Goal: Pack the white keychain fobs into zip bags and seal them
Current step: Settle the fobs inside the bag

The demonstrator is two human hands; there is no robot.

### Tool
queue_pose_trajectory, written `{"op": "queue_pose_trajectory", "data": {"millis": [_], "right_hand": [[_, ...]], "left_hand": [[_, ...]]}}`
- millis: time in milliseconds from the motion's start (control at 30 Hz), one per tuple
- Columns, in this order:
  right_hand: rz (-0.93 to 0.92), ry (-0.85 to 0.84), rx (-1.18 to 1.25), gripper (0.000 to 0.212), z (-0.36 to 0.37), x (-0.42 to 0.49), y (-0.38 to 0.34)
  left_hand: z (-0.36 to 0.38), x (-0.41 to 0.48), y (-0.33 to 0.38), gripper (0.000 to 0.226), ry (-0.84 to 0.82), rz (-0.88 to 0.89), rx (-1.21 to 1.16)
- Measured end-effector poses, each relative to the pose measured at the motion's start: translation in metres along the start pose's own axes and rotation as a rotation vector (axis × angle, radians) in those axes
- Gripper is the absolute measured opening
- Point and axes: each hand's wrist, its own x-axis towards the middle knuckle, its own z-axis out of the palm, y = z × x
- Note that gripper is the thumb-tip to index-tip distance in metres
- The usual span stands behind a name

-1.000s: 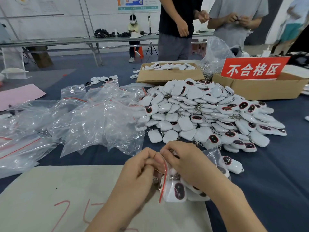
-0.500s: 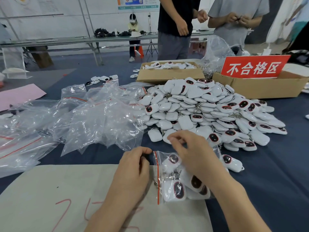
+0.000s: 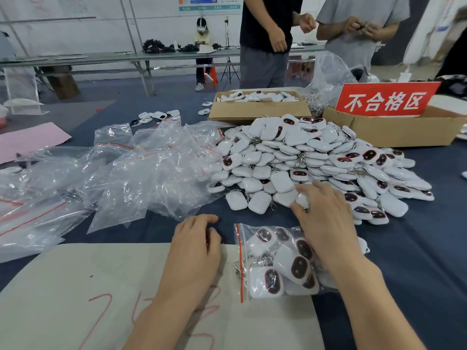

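Here, the right hand point(image 3: 326, 218) reaches out to the near edge of the pile of white fobs point(image 3: 316, 160). Its fingers and thumb are bent round one fob point(image 3: 302, 199) and pinch it. The wrist of this hand hangs over the full zip bag point(image 3: 273, 261).

The left hand point(image 3: 194, 246) rests on the table, just beside that bag but not touching it. Its fingers are loosely bent and it holds nothing.

The full zip bag lies flat between the two arms. Part of it is on the beige sheet point(image 3: 75, 286) and part is on the blue cloth point(image 3: 417, 261). It has a red strip point(image 3: 240, 263) down its left side. White fobs with dark faces show through the clear plastic. I cannot tell if the strip is pressed closed.

To the left of the pile is a big heap of empty clear bags point(image 3: 126, 178) with red strips. It touches the pile. A pink sheet point(image 3: 30, 140) lies past the heap.

Behind the pile sits a flat cardboard box point(image 3: 260, 113) with more fobs in it. To its right is another cardboard box point(image 3: 404, 132) with a red sign point(image 3: 386, 99) standing in it. Two people point(image 3: 265, 34) stand at the far side of the table.
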Motion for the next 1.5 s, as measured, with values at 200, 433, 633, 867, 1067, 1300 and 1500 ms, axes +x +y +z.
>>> {"op": "queue_pose_trajectory", "data": {"millis": [200, 433, 633, 867, 1067, 1300, 1500], "right_hand": [[-0.021, -0.04, -0.046, 0.042, 0.001, 0.002, 0.001], [0.025, 0.057, 0.797, 0.026, -0.024, 0.005, -0.006], [0.146, -0.056, 1.638, 0.042, -0.045, 0.007, -0.006], [0.21, -0.196, 1.622, 0.048, -0.038, 0.003, -0.018], [0.195, -0.169, 1.602, 0.043, -0.034, -0.001, -0.026], [0.319, 0.067, 1.742, 0.029, -0.035, 0.008, -0.007], [0.44, 0.034, 1.79, 0.041, -0.028, 0.014, 0.001]], "left_hand": [[0.001, 0.0, -0.001, 0.03, 0.001, 0.003, -0.005], [0.0, 0.0, 0.001, 0.027, 0.032, -0.008, -0.104], [0.0, -0.001, 0.002, 0.023, 0.131, -0.006, -0.307], [0.0, -0.002, 0.004, 0.019, 0.17, 0.042, -0.407], [-0.001, -0.002, 0.007, 0.021, 0.154, 0.07, -0.456], [0.001, -0.002, 0.004, 0.017, 0.116, 0.071, -0.434], [0.007, -0.005, 0.001, 0.016, -0.021, 0.047, -0.348]]}}
